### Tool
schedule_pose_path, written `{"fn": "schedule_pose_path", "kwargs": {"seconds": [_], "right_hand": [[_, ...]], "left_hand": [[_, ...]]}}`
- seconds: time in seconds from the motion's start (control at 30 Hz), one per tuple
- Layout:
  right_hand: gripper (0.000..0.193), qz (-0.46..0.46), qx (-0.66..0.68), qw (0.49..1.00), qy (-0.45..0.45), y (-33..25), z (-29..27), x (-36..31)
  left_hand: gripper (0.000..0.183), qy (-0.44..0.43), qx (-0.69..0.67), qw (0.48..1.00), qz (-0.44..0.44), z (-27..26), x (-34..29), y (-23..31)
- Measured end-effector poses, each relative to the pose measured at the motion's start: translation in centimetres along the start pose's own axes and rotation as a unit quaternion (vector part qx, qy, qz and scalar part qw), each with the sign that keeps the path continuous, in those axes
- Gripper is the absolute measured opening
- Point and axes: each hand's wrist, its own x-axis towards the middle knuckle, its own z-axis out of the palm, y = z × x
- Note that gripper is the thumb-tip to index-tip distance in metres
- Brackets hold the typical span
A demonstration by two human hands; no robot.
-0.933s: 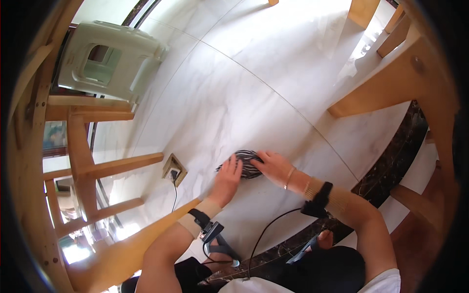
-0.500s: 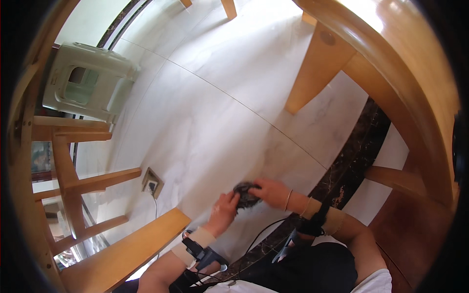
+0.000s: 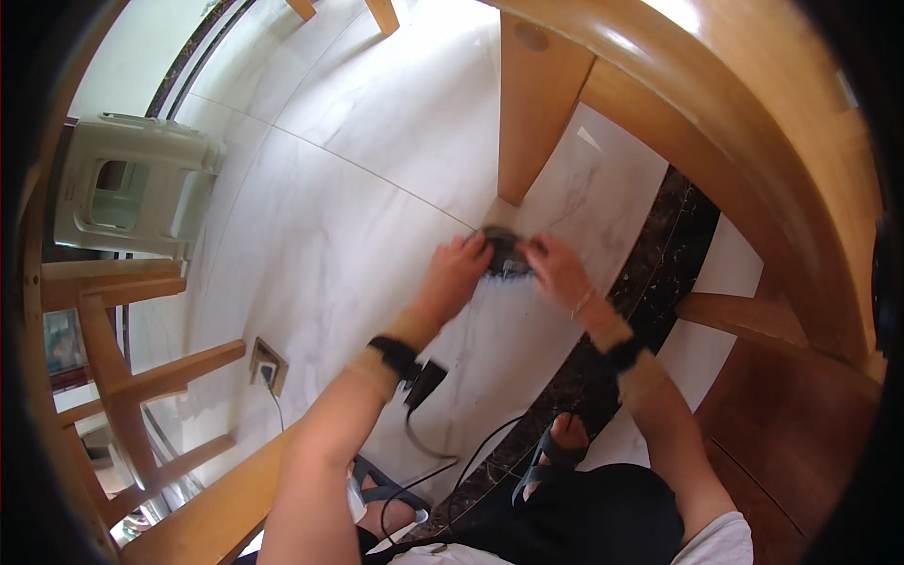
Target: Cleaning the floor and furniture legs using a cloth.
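Note:
Between my hands is a small dark grey, soft-looking thing [image 3: 505,252] with a rounded top and a ragged, paler lower edge; motion blur hides its exact kind. My left hand [image 3: 457,273] is closed on its left edge, with the fingertips at the rim. On the other side my right hand [image 3: 557,271] pinches its right edge, slightly smeared by motion. Just beyond the dark thing stands the foot of a wooden leg [image 3: 527,122], under a curved wooden rim. Whether the thing touches that foot cannot be told.
A pale green plastic stool [image 3: 141,193] stands at the far left, near a wooden chair frame [image 3: 118,344]. A plug sits in a floor socket [image 3: 267,369]. A wooden bench-like board [image 3: 212,508] lies lower left. Dark marble edging [image 3: 650,247] crosses the right, and a black cable [image 3: 494,431] runs near my feet.
Both hands have reached forward, away from my body, carrying the dark thing to the foot of the wooden leg. The hands are a little farther apart, and the view has shifted.

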Motion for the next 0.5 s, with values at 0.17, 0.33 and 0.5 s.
{"fn": "schedule_pose_path", "kwargs": {"seconds": [0.17,0.33,0.5], "right_hand": [[0.035,0.017,0.096,0.992,-0.081,-10.0,3.1,-9.8],[0.030,0.002,0.181,0.975,-0.125,-11.4,2.9,-8.3],[0.030,0.014,0.012,0.999,0.031,-5.4,0.1,1.6]], "left_hand": [[0.039,-0.104,-0.082,0.991,0.018,-3.1,-12.3,4.7],[0.035,-0.142,-0.122,0.982,-0.017,-4.9,-14.3,3.5],[0.033,0.021,-0.076,0.997,0.008,-6.0,-1.7,-1.8]]}}
